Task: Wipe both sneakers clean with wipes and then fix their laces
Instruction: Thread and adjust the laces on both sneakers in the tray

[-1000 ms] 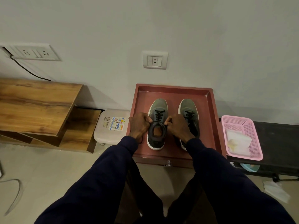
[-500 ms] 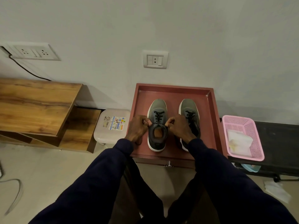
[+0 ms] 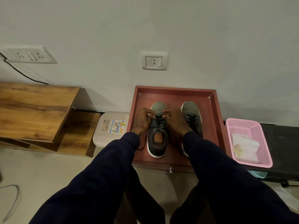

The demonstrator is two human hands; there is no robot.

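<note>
Two grey-green sneakers with white soles and black laces stand side by side, toes to the wall, in a reddish-brown tray (image 3: 176,92). My left hand (image 3: 143,121) and my right hand (image 3: 175,122) meet over the forefoot of the left sneaker (image 3: 157,143), each pinching its black lace (image 3: 159,120) near the front eyelets. A loose lace end trails down along my left wrist. My right forearm covers the heel of the right sneaker (image 3: 191,113). White wipes (image 3: 244,147) lie in a pink basket (image 3: 257,126) at the right.
A beige lidded box (image 3: 111,126) with a sticker sits left of the tray. Wooden shelves (image 3: 37,110) stand further left. The pink basket rests on a black bench (image 3: 284,143). Wall sockets and a cable are on the wall. A white wipe lies on the floor at the lower right.
Both hands moved forward along the left sneaker, from beside its opening to the front of the lacing, and came closer together.
</note>
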